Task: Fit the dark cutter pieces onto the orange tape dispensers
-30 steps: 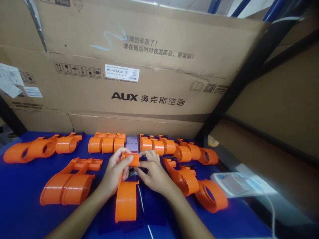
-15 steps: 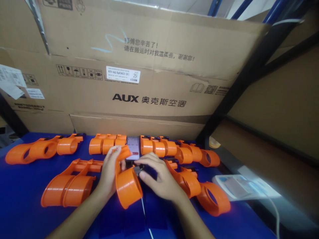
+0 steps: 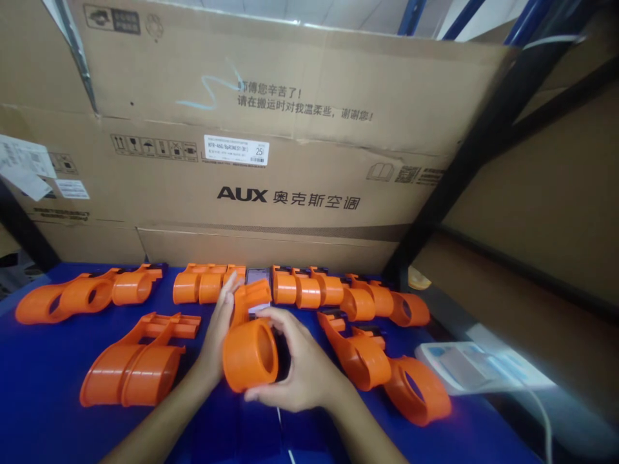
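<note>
In front of me I hold an orange plastic part [image 3: 239, 364], made of a wide round ring with an arm and a ribbed bar at its top. My left hand [image 3: 217, 338] presses along its left side, fingers pointing up behind the arm. Around the ring's right side curl the thumb and fingers of my right hand [image 3: 307, 370]. The ring's opening faces right, toward that palm. Something dark shows between the ring and the right palm, too shaded to make out. Two like orange parts [image 3: 149, 370] lie side by side left of my hands.
More orange parts [image 3: 309, 290] form a row at the back of the blue table [image 3: 43, 386], several with dark pieces on their bars. Others [image 3: 420, 393] lie to the right. A phone [image 3: 258, 276] stands behind my hands. At right is a white device [image 3: 459, 367] with a cable. A large carton [image 3: 290, 161] backs everything.
The held orange part has turned so its ring opening now shows on the right. My right hand has moved from a small dark piece beside the part to grasp the ring.
</note>
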Demonstrator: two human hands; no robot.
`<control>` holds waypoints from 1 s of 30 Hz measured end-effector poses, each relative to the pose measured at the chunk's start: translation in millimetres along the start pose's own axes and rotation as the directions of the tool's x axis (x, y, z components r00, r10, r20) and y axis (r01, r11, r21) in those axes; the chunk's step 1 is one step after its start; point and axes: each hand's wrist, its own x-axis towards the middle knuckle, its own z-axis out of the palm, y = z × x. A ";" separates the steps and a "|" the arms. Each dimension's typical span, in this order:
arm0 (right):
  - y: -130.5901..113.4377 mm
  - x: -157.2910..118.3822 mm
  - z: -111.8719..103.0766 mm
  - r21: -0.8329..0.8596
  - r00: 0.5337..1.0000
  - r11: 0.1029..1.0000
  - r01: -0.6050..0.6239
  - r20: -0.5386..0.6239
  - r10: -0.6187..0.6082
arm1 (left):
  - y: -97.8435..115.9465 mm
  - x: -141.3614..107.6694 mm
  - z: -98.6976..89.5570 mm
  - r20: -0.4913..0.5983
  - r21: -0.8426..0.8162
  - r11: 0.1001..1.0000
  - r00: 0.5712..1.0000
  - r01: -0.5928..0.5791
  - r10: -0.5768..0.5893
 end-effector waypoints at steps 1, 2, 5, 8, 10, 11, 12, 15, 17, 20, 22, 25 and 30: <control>2.3 0.4 0.1 -0.025 0.999 1.000 0.005 -0.038 -0.006 | 3.9 -2.0 -1.9 0.024 0.065 0.995 0.997 -0.070 0.068; 4.7 0.8 0.1 -0.050 0.997 0.999 0.012 -0.071 -0.015 | 9.3 -3.8 -4.1 0.072 0.153 0.975 0.986 -0.162 0.153; 11.2 1.6 -0.6 -0.103 0.990 0.994 0.038 -0.135 -0.051 | 30.7 -7.5 -9.8 0.372 0.456 0.740 0.861 -0.495 0.347; 14.0 1.9 -2.1 -0.131 0.986 0.989 0.064 -0.145 -0.083 | 50.0 -7.5 -14.9 0.557 0.565 0.512 0.757 -0.647 0.342; 13.8 2.5 -3.5 -0.151 0.988 0.985 0.086 -0.112 -0.104 | 58.8 -6.3 -21.1 0.625 0.589 0.416 0.717 -0.693 0.309; 13.5 2.9 -4.4 -0.160 0.990 0.982 0.098 -0.084 -0.112 | 62.5 -5.2 -25.8 0.652 0.595 0.371 0.698 -0.713 0.296; 13.3 3.3 -5.4 -0.166 0.991 0.980 0.108 -0.055 -0.118 | 66.3 -3.4 -31.9 0.672 0.601 0.326 0.682 -0.730 0.290; 14.6 4.7 -8.0 -0.174 0.994 0.980 0.095 -0.029 -0.102 | 80.6 9.6 -58.0 0.707 0.628 0.190 0.656 -0.754 0.263; 17.2 5.3 -9.0 -0.178 0.994 0.983 0.055 -0.080 -0.070 | 93.4 27.0 -81.6 0.696 0.679 0.095 0.680 -0.728 0.233; 21.5 5.6 -9.1 -0.179 0.987 0.984 0.001 -0.161 -0.030 | 112.1 62.8 -122.9 0.692 0.718 -0.007 0.713 -0.696 0.115; 23.5 5.7 -8.4 -0.181 0.983 0.983 -0.015 -0.183 -0.018 | 119.8 86.7 -150.9 0.688 0.725 -0.055 0.726 -0.686 0.013; 25.1 6.1 -7.6 -0.194 0.980 0.981 -0.028 -0.199 -0.012 | 120.2 112.0 -185.6 0.650 0.743 -0.140 0.755 -0.655 -0.088; 25.7 6.8 -7.3 -0.209 0.979 0.978 -0.027 -0.202 -0.016 | 96.7 124.1 -213.0 0.601 0.766 -0.135 0.774 -0.629 -0.197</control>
